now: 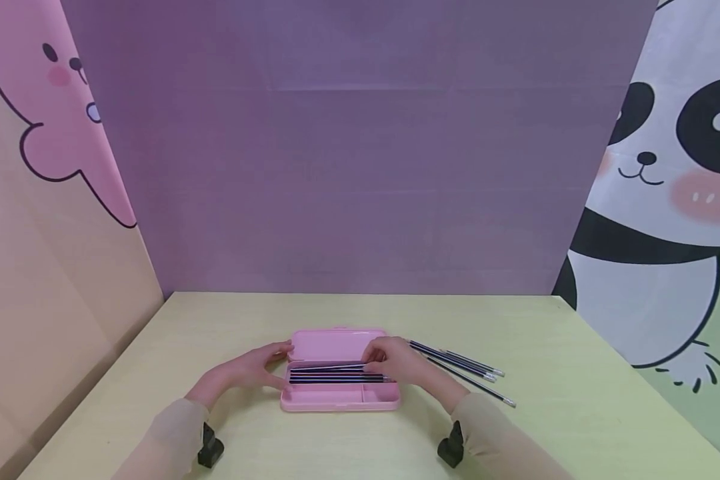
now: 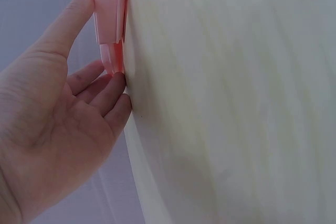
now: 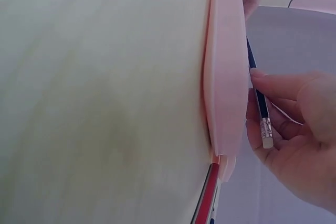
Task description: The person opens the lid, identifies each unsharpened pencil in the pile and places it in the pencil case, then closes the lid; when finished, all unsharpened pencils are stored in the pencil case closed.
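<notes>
Pencil case (image 1: 324, 399), lid (image 1: 330, 345) open at twelve o'clock; pencils (image 1: 336, 379) inside; left fingers (image 1: 281, 347) apart, nine o'clock; right fingers (image 1: 372, 348) clamped on one pencil (image 3: 262, 106).

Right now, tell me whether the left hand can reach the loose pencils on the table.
Probably not easily: the pink case and right hand lie between the left hand and the loose pencils.

Head view looks down — wrist closeups share case (image 2: 108, 11).

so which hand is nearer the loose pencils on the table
Right. The right hand is over the right part of the pink case, beside the loose pencils; the left hand is at its left end, farther away.
</notes>
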Demonstrator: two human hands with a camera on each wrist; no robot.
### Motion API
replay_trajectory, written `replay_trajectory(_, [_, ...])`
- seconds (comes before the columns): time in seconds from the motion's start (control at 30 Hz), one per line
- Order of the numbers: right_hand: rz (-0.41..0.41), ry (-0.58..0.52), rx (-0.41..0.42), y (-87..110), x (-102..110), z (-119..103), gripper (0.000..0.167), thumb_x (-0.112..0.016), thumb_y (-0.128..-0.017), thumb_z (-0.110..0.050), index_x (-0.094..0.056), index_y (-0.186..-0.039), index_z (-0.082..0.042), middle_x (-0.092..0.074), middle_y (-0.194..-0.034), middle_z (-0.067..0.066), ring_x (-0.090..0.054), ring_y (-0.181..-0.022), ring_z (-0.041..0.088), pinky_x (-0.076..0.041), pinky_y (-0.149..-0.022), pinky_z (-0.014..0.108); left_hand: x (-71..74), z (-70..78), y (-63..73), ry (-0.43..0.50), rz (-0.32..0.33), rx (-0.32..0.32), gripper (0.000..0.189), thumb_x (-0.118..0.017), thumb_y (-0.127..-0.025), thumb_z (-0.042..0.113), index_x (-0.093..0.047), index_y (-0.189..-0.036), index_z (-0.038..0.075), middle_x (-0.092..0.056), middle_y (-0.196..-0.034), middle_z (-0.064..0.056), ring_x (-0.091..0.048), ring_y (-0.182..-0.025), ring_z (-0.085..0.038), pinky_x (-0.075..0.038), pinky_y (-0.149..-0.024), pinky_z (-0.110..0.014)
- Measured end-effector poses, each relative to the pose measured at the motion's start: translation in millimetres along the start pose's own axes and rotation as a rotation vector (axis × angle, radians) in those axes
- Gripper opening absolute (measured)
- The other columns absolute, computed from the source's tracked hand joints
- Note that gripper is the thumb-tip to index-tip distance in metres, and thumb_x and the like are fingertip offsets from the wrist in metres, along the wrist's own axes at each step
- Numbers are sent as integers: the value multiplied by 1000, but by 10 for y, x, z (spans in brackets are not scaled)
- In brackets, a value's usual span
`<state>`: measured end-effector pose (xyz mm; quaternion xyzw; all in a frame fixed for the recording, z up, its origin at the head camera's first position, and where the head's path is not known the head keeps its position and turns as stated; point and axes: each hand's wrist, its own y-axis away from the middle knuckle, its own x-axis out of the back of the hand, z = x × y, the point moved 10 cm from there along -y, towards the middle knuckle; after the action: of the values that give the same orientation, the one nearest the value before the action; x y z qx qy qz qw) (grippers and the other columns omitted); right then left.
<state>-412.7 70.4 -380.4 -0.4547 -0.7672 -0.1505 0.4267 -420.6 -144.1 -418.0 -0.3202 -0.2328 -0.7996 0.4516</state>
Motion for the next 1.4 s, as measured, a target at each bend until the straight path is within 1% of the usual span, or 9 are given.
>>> replay_trajectory(0.2, [31,15,9,-21,5,-29,4,-69,-84,-10,-68,-85,-6,-67,-78,-1,-56,-71,9,-47,-62,18,-6,-7,1,15,-4,-6,94,-79,-73,35,-30,-146,3,-27,-153,-17,-28,-139,-35,-21,-116,-49])
replay_trajectory(0.5, [44,37,10,-63,-17,6,4,-71,-83,-10,-69,-85,-7,-68,-78,-2,-56,-69,6,-50,-64,18,1,4,4,15,-7,-15,93,-79,-73,33,-30,-146,2,-26,-152,-19,-28,-139,-37,-21,-115,-50])
replay_trajectory(0.7, [64,24,-6,-54,19,30,4,-70,-83,-11,-69,-85,-8,-66,-78,-2,-56,-71,8,-50,-65,18,4,16,13,16,-1,-9,93,-80,-73,31,-30,-146,2,-26,-152,-18,-28,-139,-37,-20,-116,-51])
replay_trajectory(0.87, [94,23,6,-25,99,39,4,-70,-83,-11,-69,-86,-9,-67,-80,-2,-57,-72,7,-50,-65,18,4,10,9,14,-1,-10,93,-80,-73,32,-30,-145,2,-27,-152,-18,-28,-139,-37,-21,-115,-51])
replay_trajectory(1.0, [109,2,-22,9,181,51,8,-69,-84,-12,-68,-90,-7,-67,-82,-1,-57,-74,9,-50,-67,20,-1,5,7,10,-2,-9,94,-80,-72,34,-30,-145,2,-27,-152,-18,-28,-139,-37,-21,-115,-50])
replay_trajectory(1.1, [106,-9,-51,44,233,54,14,-69,-85,-16,-68,-94,-6,-66,-84,-1,-55,-75,10,-49,-68,20,0,4,9,-2,0,-9,95,-80,-71,36,-30,-145,2,-28,-152,-17,-29,-139,-36,-21,-115,-50])
replay_trajectory(1.27, [119,21,-36,104,332,59,18,-69,-85,-19,-68,-96,-5,-64,-83,-1,-53,-73,11,-48,-63,19,5,9,12,-4,1,-11,95,-80,-71,36,-31,-145,2,-27,-152,-17,-29,-139,-35,-21,-115,-50])
replay_trajectory(1.4, [136,30,-47,162,409,109,17,-69,-85,-20,-68,-96,-7,-63,-82,-2,-52,-72,11,-48,-61,17,9,31,17,-1,-1,-17,94,-80,-72,35,-31,-145,2,-27,-152,-18,-29,-139,-36,-21,-115,-50])
